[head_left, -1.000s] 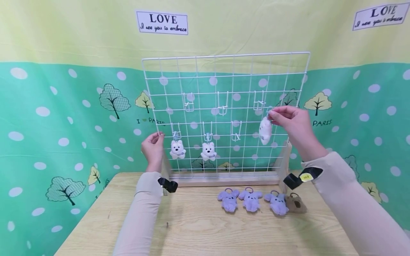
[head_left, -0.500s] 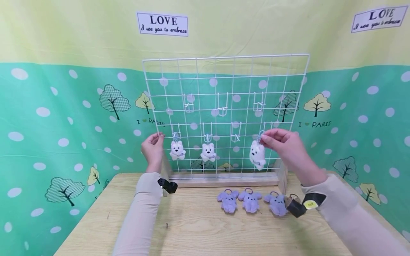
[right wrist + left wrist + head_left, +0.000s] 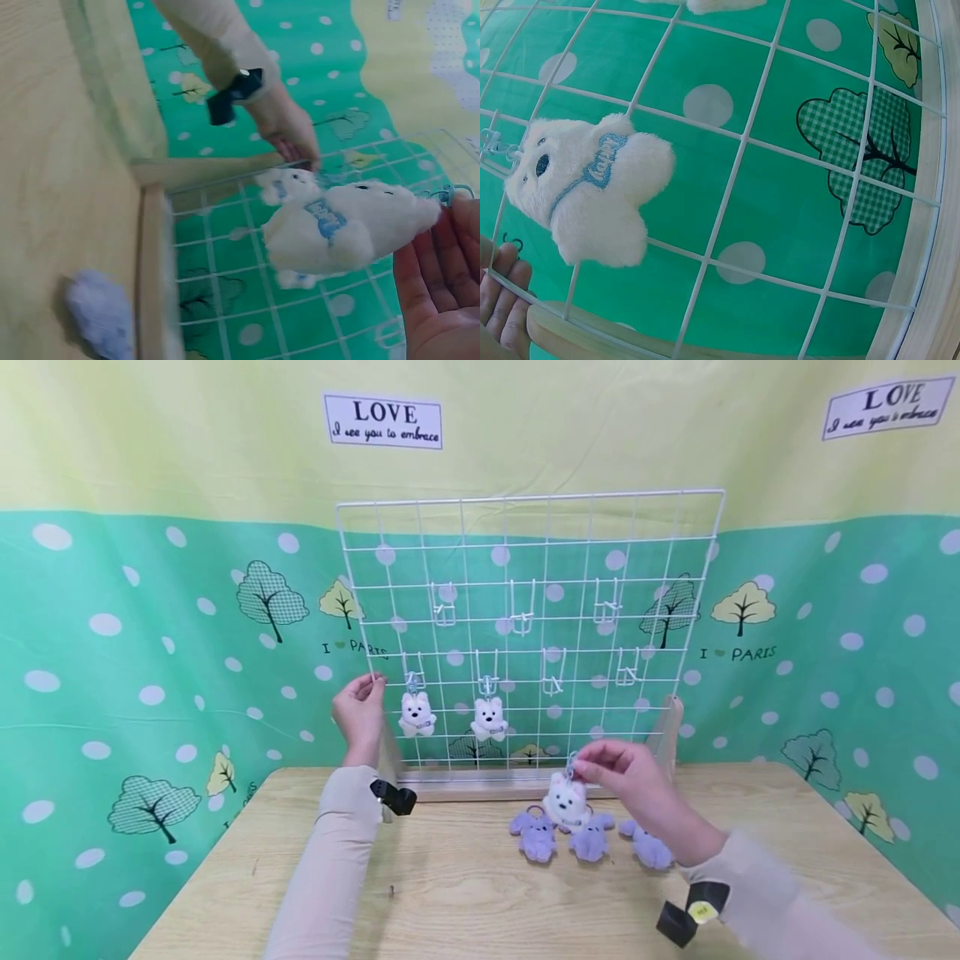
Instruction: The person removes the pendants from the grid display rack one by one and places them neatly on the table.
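Observation:
My right hand pinches a white plush bear keychain by its metal clasp, low in front of the rack's base. The bear dangles over the purple plush keychains. In the right wrist view the bear shows a blue patch and a blue loop at the fingertips. My left hand grips the left edge of the white wire grid rack. Close to it, one white bear keychain hangs on a lower hook; another white bear hangs on the hook to its right.
Several wire hooks without keychains stick out from the grid. Purple plush keychains lie on the wooden table before the rack, partly covered by the held bear and right hand. A wooden foot supports the rack's right side.
My right hand has carried the bear down and left, away from the lower right hook to just above the purple keychains. The brown plush is now hidden. My left hand stays on the grid edge.

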`<state>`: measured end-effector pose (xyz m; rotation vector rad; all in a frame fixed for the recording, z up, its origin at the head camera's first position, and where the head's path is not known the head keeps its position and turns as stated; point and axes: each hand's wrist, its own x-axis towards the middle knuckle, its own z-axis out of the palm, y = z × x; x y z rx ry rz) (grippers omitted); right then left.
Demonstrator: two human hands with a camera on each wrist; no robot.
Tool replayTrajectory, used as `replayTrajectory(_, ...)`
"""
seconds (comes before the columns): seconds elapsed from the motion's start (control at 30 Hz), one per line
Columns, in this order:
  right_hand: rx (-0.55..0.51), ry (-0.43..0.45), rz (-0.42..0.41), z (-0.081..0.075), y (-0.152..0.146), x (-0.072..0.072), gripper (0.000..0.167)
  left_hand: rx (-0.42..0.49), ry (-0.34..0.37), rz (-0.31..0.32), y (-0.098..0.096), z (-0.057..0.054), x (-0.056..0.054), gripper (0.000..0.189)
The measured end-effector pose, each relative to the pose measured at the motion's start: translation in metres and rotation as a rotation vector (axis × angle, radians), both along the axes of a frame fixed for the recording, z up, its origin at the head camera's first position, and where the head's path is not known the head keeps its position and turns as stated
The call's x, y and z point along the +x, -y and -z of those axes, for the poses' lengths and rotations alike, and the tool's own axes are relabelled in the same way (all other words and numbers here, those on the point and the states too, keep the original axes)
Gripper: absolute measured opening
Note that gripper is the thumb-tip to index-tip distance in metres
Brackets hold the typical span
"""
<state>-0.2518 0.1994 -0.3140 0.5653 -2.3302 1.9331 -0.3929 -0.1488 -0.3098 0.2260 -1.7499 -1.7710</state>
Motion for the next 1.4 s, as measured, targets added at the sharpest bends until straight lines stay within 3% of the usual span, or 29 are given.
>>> replayTrajectory(0.2,-0.017,0.045,-0.078,0.032,0.007,0.008,0.019,-0.006,0.002,-0.007,0.000,0.000,0.000,0.020)
replayTrajectory(0.43,-0.025,0.019,-0.227,0.063,0.013,0.016,0.028,-0.013,0.004,-0.008,0.000,0.000,0.000,0.020)
replayTrajectory(0.93,-0.052,0.034,-0.466,0.107,0.024,0.022,0.025,-0.007,0.003,-0.002,0.000,-0.001,-0.001,0.021)
replayTrajectory(1.1,-0.011,0.069,-0.424,0.111,0.025,0.020,0.026,-0.008,0.003,-0.006,0.001,0.000,-0.001,0.020)
replayTrajectory(1.4,0.108,0.073,-0.198,0.114,0.027,0.009,0.020,-0.020,0.001,-0.009,0.000,-0.001,0.000,0.021)
